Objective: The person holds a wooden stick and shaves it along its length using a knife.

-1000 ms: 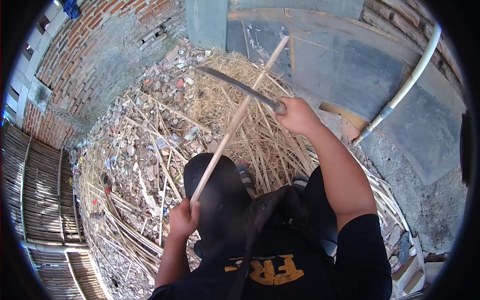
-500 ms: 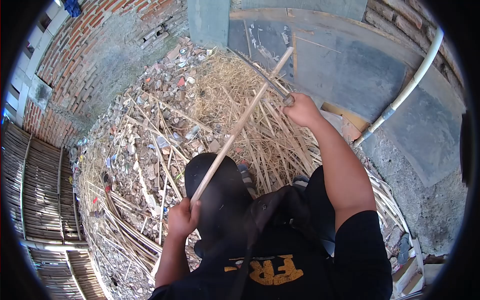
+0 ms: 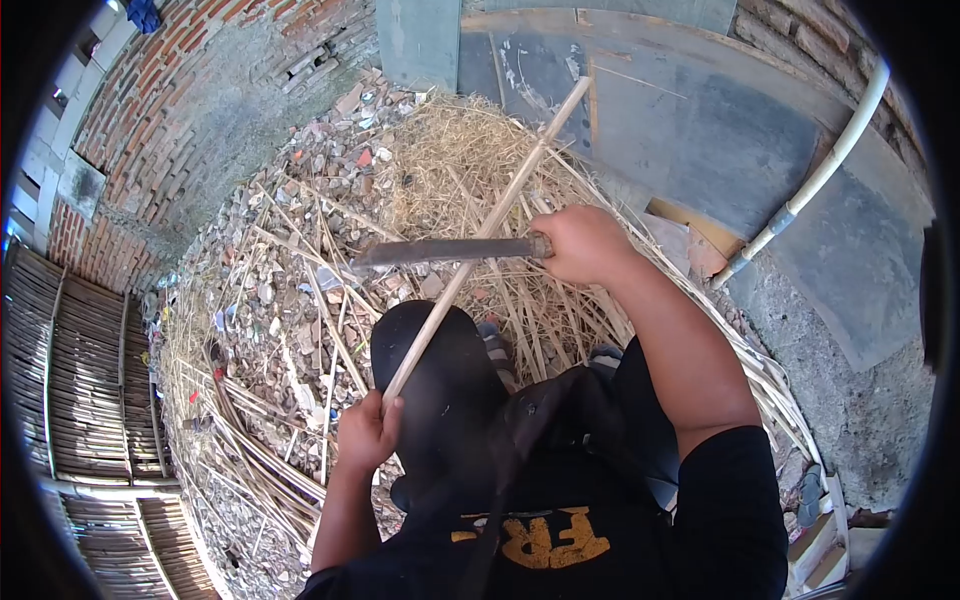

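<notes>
My left hand (image 3: 367, 432) is closed around the lower end of a long, pale bamboo strip (image 3: 507, 200), which slants up and to the right, away from me. In my right hand (image 3: 583, 245) is the handle of a machete (image 3: 445, 251), gripped in a fist. Its dark, broad blade points left and crosses over the strip around the middle. Whether the blade touches the strip I cannot tell. Below the strip is my dark-clothed knee (image 3: 425, 345).
Bamboo strips and straw-like shavings (image 3: 455, 150) lie on rubble ground (image 3: 290, 260) ahead. A brick wall (image 3: 230, 120) stands at the left, woven bamboo panels (image 3: 85, 360) lower left. Grey boards (image 3: 690, 130) and a pale pole (image 3: 835, 155) lean at the right.
The machete has swung from pointing up and away to lying nearly level across the strip, pointing left. My right hand has moved slightly left and down. My left hand has stayed in place.
</notes>
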Tool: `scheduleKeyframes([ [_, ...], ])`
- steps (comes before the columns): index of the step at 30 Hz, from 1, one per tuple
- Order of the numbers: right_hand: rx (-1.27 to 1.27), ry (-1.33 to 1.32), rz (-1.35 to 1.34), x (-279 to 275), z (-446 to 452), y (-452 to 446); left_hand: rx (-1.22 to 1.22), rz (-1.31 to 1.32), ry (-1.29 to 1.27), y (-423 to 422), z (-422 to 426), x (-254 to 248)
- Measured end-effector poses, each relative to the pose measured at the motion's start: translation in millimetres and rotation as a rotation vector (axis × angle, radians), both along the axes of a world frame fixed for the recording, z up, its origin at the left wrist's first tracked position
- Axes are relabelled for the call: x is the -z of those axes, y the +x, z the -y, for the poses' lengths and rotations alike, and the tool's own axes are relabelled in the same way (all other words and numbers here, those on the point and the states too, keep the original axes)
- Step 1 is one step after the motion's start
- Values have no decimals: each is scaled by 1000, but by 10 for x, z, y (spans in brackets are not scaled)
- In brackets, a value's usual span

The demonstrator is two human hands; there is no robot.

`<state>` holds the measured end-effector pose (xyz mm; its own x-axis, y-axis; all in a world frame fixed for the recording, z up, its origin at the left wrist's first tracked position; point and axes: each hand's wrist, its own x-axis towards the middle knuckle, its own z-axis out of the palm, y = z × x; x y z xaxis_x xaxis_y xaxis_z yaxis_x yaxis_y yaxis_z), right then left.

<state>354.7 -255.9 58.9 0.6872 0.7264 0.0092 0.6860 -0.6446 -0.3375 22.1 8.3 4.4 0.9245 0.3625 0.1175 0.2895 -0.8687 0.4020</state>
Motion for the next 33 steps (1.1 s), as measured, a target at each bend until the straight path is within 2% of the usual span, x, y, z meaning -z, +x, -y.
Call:
scheduleKeyframes([
  [4, 334, 372, -252, 291, 138, 444, -3, 57, 27, -21, -20, 89],
  [7, 405, 339, -185, 286, 337, 572, 1, 38, 16, -3, -8, 31],
  [10, 394, 345, -63, 272, 397, 522, 13, 22, -12, 11, -27, 25],
  [13, 357, 260, -126, 136, 315, 327, -11, -58, -75, 37, 26, -32],
  [19, 5, -6, -47, 20, -19, -62, -5, -34, -3, 38, 42, -82],
  [22, -55, -54, -46, 7, -76, -54, -14, -43, 10, 26, 45, -94],
  [25, 32, 101, -173, 204, -5, 166, -14, -13, 13, 6, 12, -11],
  [28, 238, 329, -278, 311, 115, 416, -23, 15, 9, -11, -17, 73],
  [33, 266, 281, -128, 247, 222, 364, -20, 4, -11, 14, 9, -6],
])
